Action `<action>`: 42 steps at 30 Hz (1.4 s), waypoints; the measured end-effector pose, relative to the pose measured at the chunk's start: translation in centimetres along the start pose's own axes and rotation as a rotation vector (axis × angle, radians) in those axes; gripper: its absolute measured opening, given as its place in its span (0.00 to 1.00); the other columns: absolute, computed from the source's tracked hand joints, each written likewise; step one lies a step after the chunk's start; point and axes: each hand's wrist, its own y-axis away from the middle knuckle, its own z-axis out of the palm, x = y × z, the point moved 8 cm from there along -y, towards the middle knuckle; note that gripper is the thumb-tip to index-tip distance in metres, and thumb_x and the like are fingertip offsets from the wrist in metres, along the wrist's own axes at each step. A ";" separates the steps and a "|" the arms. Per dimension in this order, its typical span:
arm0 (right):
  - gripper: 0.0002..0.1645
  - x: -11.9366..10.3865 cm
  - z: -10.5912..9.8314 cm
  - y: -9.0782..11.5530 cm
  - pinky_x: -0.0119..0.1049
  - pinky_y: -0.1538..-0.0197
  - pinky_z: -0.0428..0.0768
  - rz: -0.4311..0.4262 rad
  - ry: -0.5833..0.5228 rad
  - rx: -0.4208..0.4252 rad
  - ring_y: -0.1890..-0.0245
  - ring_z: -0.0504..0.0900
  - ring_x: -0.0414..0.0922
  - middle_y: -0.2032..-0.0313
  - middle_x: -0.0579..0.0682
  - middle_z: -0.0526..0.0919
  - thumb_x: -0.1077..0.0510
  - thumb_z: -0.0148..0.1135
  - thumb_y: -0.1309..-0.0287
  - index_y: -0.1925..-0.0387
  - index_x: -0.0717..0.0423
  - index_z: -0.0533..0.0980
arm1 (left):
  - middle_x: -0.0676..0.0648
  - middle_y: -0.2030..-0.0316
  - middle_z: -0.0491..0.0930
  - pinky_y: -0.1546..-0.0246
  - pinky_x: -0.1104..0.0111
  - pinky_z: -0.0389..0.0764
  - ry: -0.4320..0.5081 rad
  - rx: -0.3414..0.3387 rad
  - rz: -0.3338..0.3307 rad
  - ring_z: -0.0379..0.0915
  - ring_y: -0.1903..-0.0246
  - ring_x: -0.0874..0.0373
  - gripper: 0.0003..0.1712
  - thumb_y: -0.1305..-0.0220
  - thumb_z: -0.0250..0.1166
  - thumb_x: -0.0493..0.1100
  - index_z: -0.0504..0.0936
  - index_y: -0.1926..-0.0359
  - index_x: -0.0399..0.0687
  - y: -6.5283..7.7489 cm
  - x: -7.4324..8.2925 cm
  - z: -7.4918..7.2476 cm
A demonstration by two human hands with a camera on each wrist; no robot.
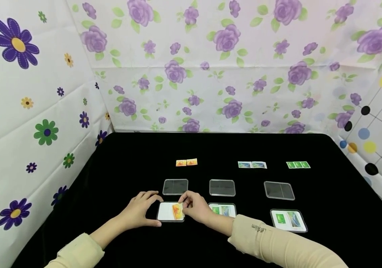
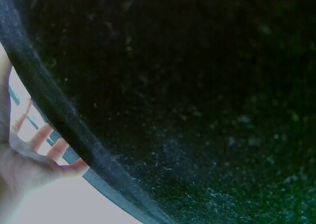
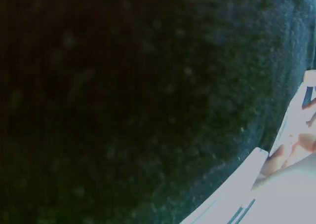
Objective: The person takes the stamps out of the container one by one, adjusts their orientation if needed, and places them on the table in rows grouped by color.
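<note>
A clear case with a white insert [image 1: 165, 211] lies on the black table. My left hand [image 1: 139, 210] is spread at its left side, index fingertip at the far corner and thumb at the near one. Those fingers look straight and apart in the left wrist view, where the hand [image 2: 29, 160] is at the left edge. My right hand [image 1: 196, 208] pinches an orange-and-yellow stamp [image 1: 177, 211] at its right edge, over the right part of the insert. Only part of that hand [image 3: 301, 145] shows in the right wrist view.
Cases with green and blue stamps lie to the right, one case [image 1: 227, 209] partly behind my right arm, another case [image 1: 288, 220] farther right. Three clear lids [image 1: 175, 187] lie beyond. Orange stamps [image 1: 186, 162], blue stamps [image 1: 252, 165] and green stamps [image 1: 298, 165] lie farther back.
</note>
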 end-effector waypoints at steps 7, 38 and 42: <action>0.13 0.4 -0.4 -0.2 0.22 0.74 0.68 0.052 -0.080 0.000 0.77 0.69 0.38 0.77 0.48 0.74 0.78 0.56 0.57 0.65 0.70 0.74 | 0.39 0.39 0.69 0.50 0.37 0.68 0.001 -0.002 -0.015 0.66 0.43 0.38 0.39 0.62 0.75 0.62 0.73 0.47 0.56 0.0 -0.1 0.1; 0.13 1.4 -5.9 -1.0 0.34 0.65 0.76 0.179 -0.100 0.147 0.74 0.73 0.38 0.73 0.52 0.78 0.74 0.57 0.47 0.58 0.70 0.76 | 0.40 0.39 0.69 0.50 0.37 0.69 -0.032 0.019 0.002 0.67 0.43 0.38 0.40 0.63 0.75 0.62 0.74 0.47 0.56 0.0 -0.1 0.0; 0.12 1.5 -6.1 -0.9 0.35 0.64 0.76 0.189 -0.085 0.149 0.73 0.74 0.39 0.72 0.52 0.79 0.73 0.57 0.46 0.58 0.69 0.76 | 0.40 0.39 0.70 0.50 0.37 0.69 -0.032 0.019 0.007 0.67 0.43 0.38 0.40 0.63 0.75 0.62 0.74 0.47 0.56 0.0 0.0 0.0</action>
